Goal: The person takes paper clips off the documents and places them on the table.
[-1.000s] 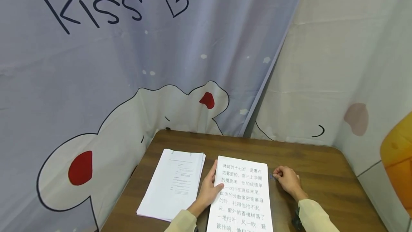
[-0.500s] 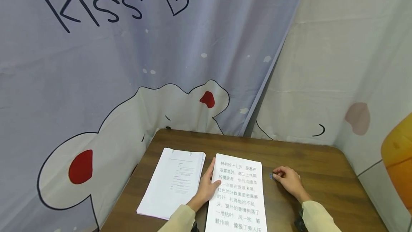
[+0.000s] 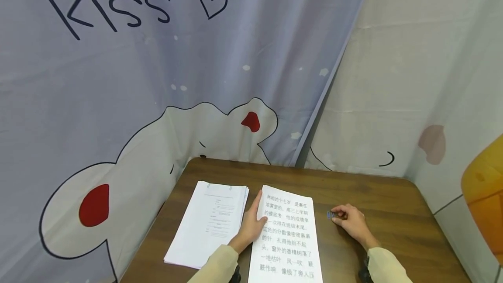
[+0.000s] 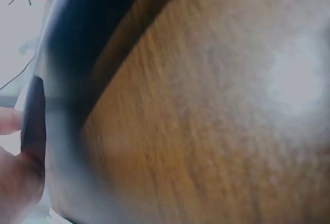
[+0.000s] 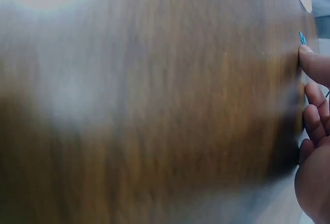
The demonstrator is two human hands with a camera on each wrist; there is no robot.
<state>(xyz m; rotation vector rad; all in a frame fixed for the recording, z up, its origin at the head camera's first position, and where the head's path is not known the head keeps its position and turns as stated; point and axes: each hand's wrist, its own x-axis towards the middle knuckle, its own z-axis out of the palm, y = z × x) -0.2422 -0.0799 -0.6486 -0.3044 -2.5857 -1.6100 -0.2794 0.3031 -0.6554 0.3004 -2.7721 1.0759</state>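
My left hand grips the left edge of a white sheaf of paper printed with large Chinese characters, its thumb on top. In the left wrist view, part of that hand shows at the left border beside the paper's dark edge. My right hand rests on the table just right of the sheaf. Its thumb and index finger stand slightly apart around small blue paper clips. Seen from the right wrist, the thumb tip is right at one blue clip, the other fingers loosely bent.
A second stack of printed paper, with clips along its top edge, lies left of my left hand. The brown wooden table reaches back to a printed curtain and a pale one on the right.
The large-print sheaf and my left hand have shifted slightly left. My right thumb and index finger have parted, so the blue clips show more.
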